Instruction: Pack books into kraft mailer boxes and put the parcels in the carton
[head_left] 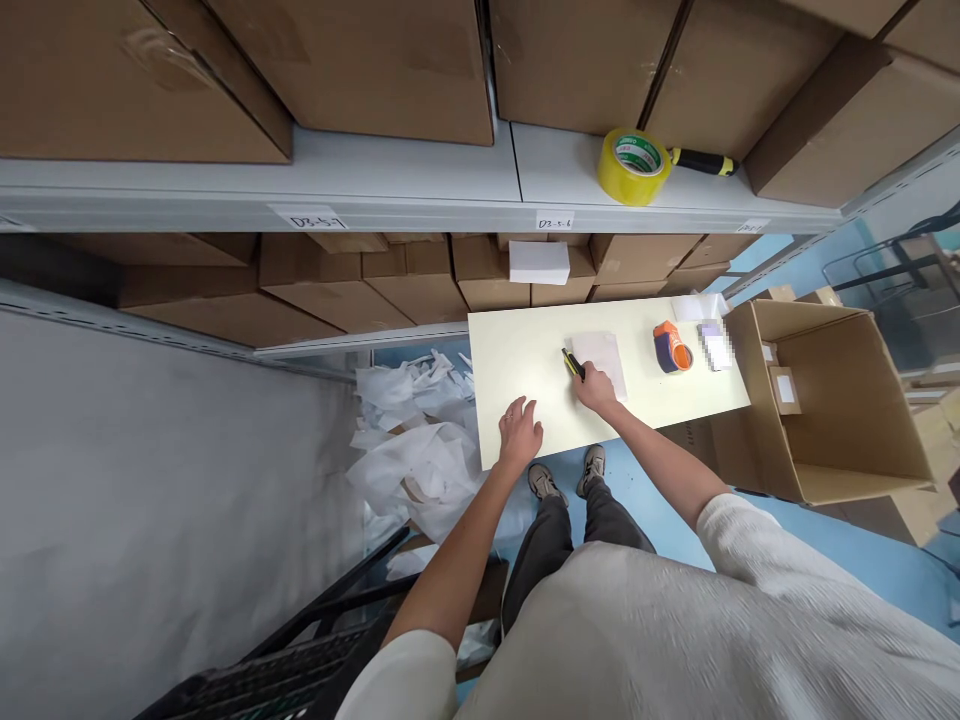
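Note:
My right hand (596, 387) is closed around a black and yellow utility knife (573, 363), its front end pointing up and left. Beneath the knife and hand lies a flat, pale pinkish-white packet (609, 362) on the cream table (517, 350). To the left, my left hand (520, 432) hovers at or just above the table near its front edge, fingers spread and nothing in them. Whether its fingertips touch the surface I cannot tell. An orange and purple tape dispenser (673, 348) stands to the right of the packet.
A large open cardboard box (862, 400) holds a small box at the table's right. Crumpled white wrapping (427, 470) piles up on the left. The shelf (420, 170) ahead carries boxes, yellow tape (634, 168) and another knife (705, 162). A white box (539, 262) sits below.

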